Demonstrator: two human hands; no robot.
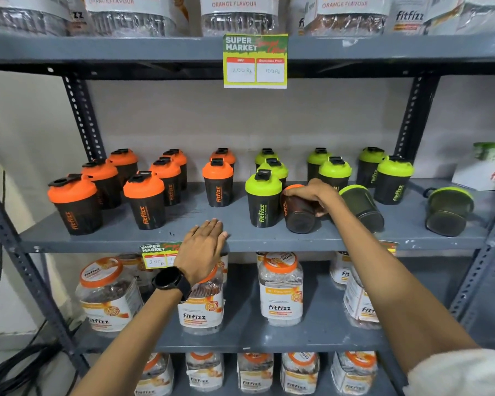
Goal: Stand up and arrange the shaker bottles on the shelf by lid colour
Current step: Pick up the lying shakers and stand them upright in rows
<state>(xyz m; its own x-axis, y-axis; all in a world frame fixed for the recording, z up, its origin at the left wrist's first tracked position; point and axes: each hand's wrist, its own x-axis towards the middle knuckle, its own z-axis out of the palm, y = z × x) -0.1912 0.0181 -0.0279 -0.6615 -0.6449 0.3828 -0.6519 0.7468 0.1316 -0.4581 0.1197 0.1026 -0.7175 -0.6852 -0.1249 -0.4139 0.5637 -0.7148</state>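
Black shaker bottles (145,201) wear orange lids (143,185) or green lids (263,187) on a grey shelf (112,238).

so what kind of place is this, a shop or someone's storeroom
Most likely a shop, or a mock-up of one. A "Super Market" price tag hangs from the grey metal shelf, many identical Fitfizz shaker bottles stand in rows, and matching Fitfizz jars fill the shelf below.

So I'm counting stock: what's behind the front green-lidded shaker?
Behind the front green-lidded shaker stand two more green-lidded shakers in a row; only their lids show, their bodies are covered.
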